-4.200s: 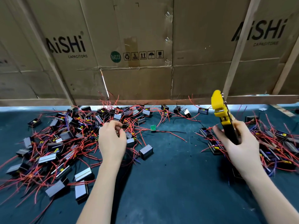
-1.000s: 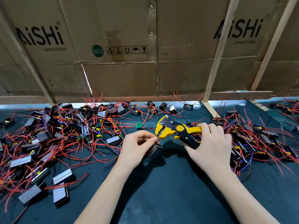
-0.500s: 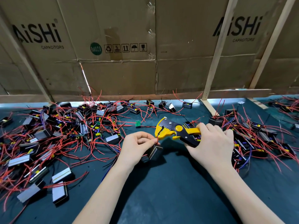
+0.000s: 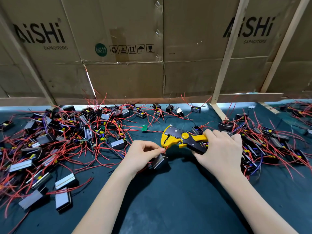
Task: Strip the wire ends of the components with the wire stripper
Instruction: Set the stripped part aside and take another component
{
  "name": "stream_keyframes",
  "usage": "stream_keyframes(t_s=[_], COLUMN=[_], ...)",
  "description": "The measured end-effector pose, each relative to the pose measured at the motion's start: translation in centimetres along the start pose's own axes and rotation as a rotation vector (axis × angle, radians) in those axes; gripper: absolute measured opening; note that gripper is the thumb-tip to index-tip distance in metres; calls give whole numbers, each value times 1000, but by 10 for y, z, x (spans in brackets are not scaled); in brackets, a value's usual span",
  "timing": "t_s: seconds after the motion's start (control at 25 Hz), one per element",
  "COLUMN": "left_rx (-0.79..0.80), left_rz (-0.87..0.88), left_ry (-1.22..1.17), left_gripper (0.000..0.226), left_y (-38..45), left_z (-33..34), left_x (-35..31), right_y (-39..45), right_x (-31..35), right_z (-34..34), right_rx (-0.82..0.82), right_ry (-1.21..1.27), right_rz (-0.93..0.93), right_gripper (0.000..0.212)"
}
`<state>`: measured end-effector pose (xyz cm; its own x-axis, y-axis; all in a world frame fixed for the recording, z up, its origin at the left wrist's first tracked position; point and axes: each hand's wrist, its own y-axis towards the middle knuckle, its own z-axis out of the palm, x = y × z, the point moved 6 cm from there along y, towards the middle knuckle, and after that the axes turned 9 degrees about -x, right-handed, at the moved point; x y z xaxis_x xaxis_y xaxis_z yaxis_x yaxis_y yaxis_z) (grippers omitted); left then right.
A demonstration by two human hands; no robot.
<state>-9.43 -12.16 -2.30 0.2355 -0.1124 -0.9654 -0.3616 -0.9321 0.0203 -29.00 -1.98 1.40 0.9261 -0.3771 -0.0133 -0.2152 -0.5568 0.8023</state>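
Big wall of flattened brown cardboard boxes [image 4: 128, 71] printed "AiSHi CAPACITORS" runs behind everything, braced with pale wooden slats [image 4: 226, 61]. Below that is the bench [image 4: 168, 200], covered in dark teal mat. On the left there's a huge messy heap of small black box-shaped components with red wire leads [image 4: 55, 142], and a second, smaller pile of the same parts [image 4: 270, 142] sits off to the right.

In the middle, the person's right hand [image 4: 221, 149] has its fingers wrapped around the handles of a yellow-and-black wire stripper [image 4: 180, 138], head pointing left. The left hand [image 4: 143, 155] is pinching a thin red wire [image 4: 166, 148] between thumb and fingertips, with the wire's tip right at the stripper's jaws. That wire's component, one little black box with a grey face [image 4: 159, 161], hangs just under the left hand, close above the mat. A tiny green circuit board [image 4: 144, 128] lies alone on the mat just behind the stripper.
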Motion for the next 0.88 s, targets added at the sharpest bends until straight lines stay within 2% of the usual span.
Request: stream_keyframes(t_s=[0.2,0.32,0.44,0.52,0.72,0.88], left_rx=[20,30,18,14,163,278], left_rz=[-10,-12,-23,-45,-44,-27], left_ry=[-29,-21,-23,-36,-60,-79], left_gripper=[12,12,13,13,10,3], left_y=[-1,0,1,3,1,-3], left_z=[-1,0,1,0,5,5], left_x=[-1,0,2,4,2,0], right_y=[1,-1,0,-1,-7,-7], right_x=[0,0,-2,-5,-13,-13], right_z=[-3,-3,-1,2,16,17], right_rx=[-24,-105,-122,-116,-3,12], right_ry=[28,35,-17,-46,-55,-49], right_rz=[3,-24,4,32,38,47], right_gripper=[49,44,58,59,64,64])
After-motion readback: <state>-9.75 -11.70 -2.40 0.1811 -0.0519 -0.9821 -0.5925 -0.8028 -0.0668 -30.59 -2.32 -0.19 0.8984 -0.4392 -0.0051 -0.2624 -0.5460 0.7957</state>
